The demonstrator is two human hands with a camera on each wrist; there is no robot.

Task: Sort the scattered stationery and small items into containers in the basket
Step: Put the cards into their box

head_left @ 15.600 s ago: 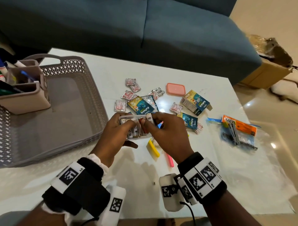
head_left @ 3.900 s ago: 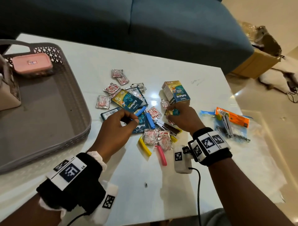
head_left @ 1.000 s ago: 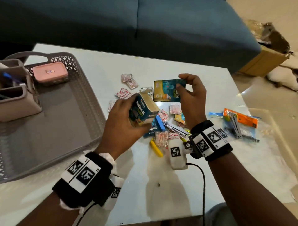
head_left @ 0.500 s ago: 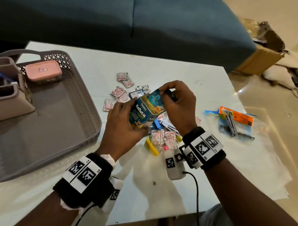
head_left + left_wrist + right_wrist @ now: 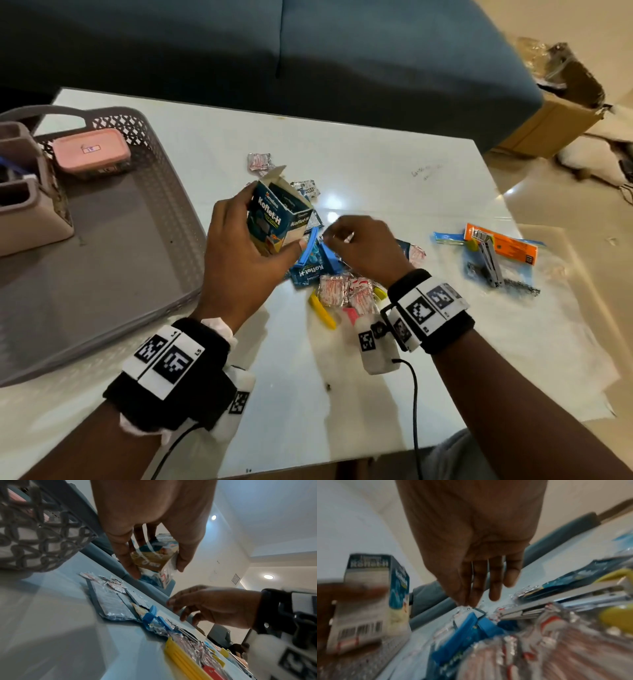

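Observation:
My left hand (image 5: 274, 222) grips a blue Koflet-H carton (image 5: 284, 209) a little above the table, its top flap open; the left wrist view shows thumb and fingers of the left hand (image 5: 157, 569) round the carton (image 5: 154, 559). My right hand (image 5: 330, 236) is low over the pile, beside the carton. Its straight fingers (image 5: 471, 601) point down and touch a foil sachet next to the blue clips (image 5: 310, 246). That view is blurred. The grey basket (image 5: 178, 219) stands at the left with a pink lidded box (image 5: 90, 154) and a beige organiser (image 5: 30, 212) inside.
Red-and-white sachets (image 5: 342, 291), a yellow clip (image 5: 322, 310) and a flat Koflet sachet (image 5: 308, 270) lie under my hands. An orange packet with metal tools (image 5: 493, 250) rests on a plastic sheet at the right. A blue sofa stands behind the table, and a cardboard box (image 5: 561, 113) sits on the floor.
My right hand has left the top of the carton and dropped to the pile. The left hand has turned the carton more upright, with its flap standing open.

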